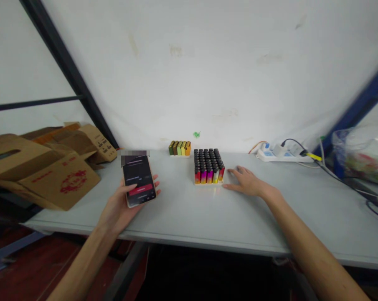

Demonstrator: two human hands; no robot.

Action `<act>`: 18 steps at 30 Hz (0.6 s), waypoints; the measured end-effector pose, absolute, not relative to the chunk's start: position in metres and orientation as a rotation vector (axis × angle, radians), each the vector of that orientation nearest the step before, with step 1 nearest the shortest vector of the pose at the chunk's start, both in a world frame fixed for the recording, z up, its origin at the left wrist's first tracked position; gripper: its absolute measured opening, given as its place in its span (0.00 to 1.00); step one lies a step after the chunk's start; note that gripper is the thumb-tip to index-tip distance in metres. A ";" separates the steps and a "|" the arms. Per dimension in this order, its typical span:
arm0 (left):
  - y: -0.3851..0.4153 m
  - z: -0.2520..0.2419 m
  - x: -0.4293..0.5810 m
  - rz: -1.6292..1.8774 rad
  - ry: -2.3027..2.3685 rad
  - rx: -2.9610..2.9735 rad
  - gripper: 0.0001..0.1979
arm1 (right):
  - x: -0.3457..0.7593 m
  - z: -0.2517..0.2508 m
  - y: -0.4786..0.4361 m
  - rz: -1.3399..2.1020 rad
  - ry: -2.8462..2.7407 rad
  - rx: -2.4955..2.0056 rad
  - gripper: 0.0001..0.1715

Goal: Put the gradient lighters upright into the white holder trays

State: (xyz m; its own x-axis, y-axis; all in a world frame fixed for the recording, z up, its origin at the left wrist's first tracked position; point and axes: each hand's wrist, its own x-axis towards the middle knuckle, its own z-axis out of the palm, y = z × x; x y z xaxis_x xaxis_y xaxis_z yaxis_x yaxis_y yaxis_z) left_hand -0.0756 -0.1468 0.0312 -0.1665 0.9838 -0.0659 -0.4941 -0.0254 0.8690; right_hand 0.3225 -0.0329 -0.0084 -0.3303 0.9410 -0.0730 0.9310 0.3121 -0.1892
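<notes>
A phone (pixel 140 179) with a lit dark screen rests in my left hand (pixel 116 207), the thumb over the screen and the fingertips round its right edge. My right hand (pixel 245 182) is on the grey table, fingers spread, just right of a block of lighters (pixel 208 169). These lighters stand upright in rows in a pale tray, with black tops and red, purple, pink and yellow bodies. A smaller group of lighters (pixel 179 149), green, brown and orange, stands behind and to the left, near the wall.
Open cardboard boxes (pixel 55 175) lie at the table's left end. A white power strip (pixel 282 155) with plugs and cables runs along the wall at the right. A clear plastic bag (pixel 364 150) sits at the far right. The table's front edge (pixel 207 247) crosses below my hands.
</notes>
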 end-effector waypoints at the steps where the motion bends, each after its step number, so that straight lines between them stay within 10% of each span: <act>1: -0.151 0.036 -0.069 1.484 0.936 0.678 0.30 | 0.323 -0.009 -0.033 0.304 -2.505 -1.790 0.53; 18: -0.224 0.084 0.025 0.939 0.701 0.689 0.27 | 0.329 -0.014 -0.027 0.302 -2.500 -1.782 0.56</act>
